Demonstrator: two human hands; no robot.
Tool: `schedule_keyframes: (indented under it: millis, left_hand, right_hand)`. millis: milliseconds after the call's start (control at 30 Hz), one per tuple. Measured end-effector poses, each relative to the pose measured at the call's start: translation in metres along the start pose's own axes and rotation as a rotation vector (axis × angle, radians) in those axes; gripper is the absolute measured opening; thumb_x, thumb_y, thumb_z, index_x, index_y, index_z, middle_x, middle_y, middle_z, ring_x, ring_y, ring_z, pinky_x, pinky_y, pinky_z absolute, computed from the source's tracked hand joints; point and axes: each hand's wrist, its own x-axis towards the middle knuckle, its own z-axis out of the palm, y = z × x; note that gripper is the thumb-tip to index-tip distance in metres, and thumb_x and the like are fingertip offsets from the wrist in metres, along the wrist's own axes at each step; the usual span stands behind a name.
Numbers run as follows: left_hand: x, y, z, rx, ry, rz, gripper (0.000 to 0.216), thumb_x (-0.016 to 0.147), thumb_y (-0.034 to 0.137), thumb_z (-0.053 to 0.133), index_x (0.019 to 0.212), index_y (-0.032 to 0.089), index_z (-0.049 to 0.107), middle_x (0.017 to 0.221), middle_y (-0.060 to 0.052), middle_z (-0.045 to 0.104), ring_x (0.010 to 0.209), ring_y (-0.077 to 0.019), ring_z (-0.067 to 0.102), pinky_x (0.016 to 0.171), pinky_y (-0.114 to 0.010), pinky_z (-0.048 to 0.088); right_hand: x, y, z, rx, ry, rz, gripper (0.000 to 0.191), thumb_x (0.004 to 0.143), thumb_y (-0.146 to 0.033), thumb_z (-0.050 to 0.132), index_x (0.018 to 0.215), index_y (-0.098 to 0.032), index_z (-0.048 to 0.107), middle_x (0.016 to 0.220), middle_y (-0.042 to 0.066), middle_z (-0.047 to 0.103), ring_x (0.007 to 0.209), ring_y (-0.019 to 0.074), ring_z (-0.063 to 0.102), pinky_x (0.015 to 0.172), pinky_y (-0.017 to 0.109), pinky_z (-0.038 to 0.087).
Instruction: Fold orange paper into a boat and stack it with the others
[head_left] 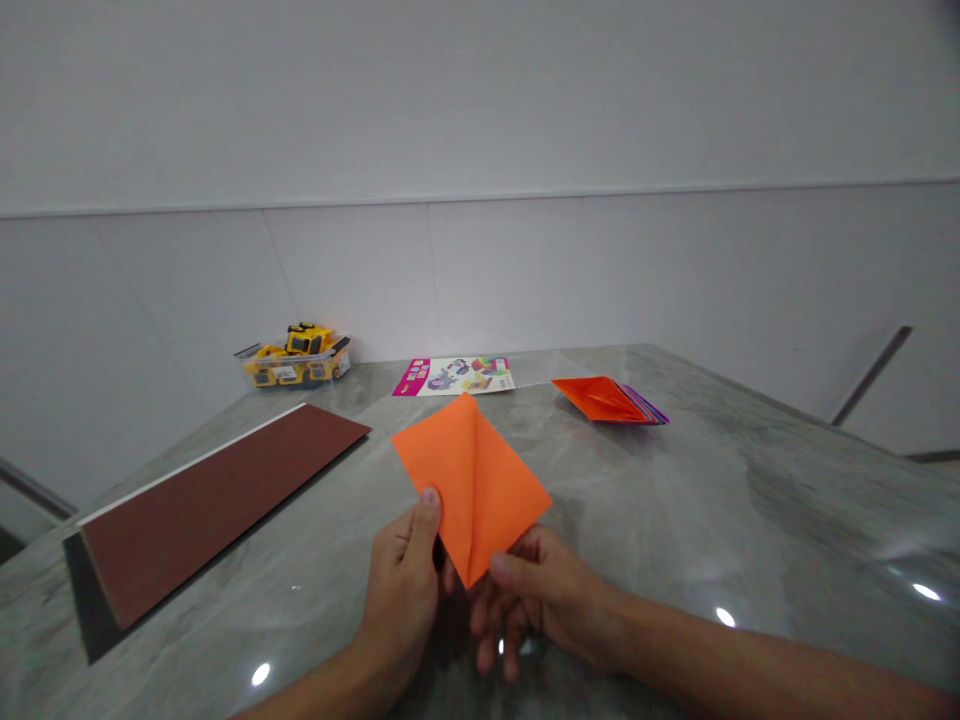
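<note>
I hold an orange square of paper upright above the grey marble table, one corner pointing down. A crease runs through its middle from top corner to bottom corner. My left hand pinches the paper's lower left edge, thumb on the front. My right hand grips the lower right edge near the bottom corner, thumb on the front and fingers curled behind.
A stack of coloured paper sheets, orange on top, lies at the back right. A printed instruction sheet lies at the back middle. A yellow toy truck stands by the wall. A long brown board lies on the left.
</note>
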Motion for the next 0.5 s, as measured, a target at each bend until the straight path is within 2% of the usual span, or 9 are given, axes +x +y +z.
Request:
schedule_keyframes:
  millis: [67,233,500]
  left_hand:
    - [-0.002,-0.001,0.001,0.023,-0.028,0.013,0.058,0.087,0.058,0.045,0.045,0.019,0.045,0.036,0.003,0.043,0.034,-0.0088,0.04,0.037,-0.02,0.029]
    - [-0.004,-0.004,0.004,-0.002,-0.071,0.012,0.056,0.084,0.061,0.05,0.048,0.018,0.046,0.038,0.004,0.044,0.036,-0.0077,0.04,0.038,-0.019,0.03]
    - [-0.005,-0.008,0.01,-0.333,-0.318,-0.275,0.053,0.086,0.058,0.049,0.054,0.015,0.051,0.034,0.005,0.041,0.03,-0.0066,0.034,0.034,-0.018,0.02]
  right_hand:
    - [0.001,0.005,0.002,-0.091,-0.054,0.053,0.053,0.07,-0.059,0.071,0.083,-0.008,0.062,0.062,0.006,0.065,0.046,0.0135,0.064,0.037,0.017,0.048]
    - [0.001,0.009,0.007,-0.194,-0.059,0.076,0.057,0.073,-0.067,0.061,0.072,-0.009,0.06,0.058,0.004,0.062,0.037,0.0084,0.056,0.034,0.015,0.042]
    - [-0.01,-0.003,0.012,-0.428,-0.102,0.063,0.059,0.079,-0.068,0.05,0.065,-0.011,0.059,0.057,-0.001,0.056,0.036,0.0027,0.044,0.035,0.015,0.03]
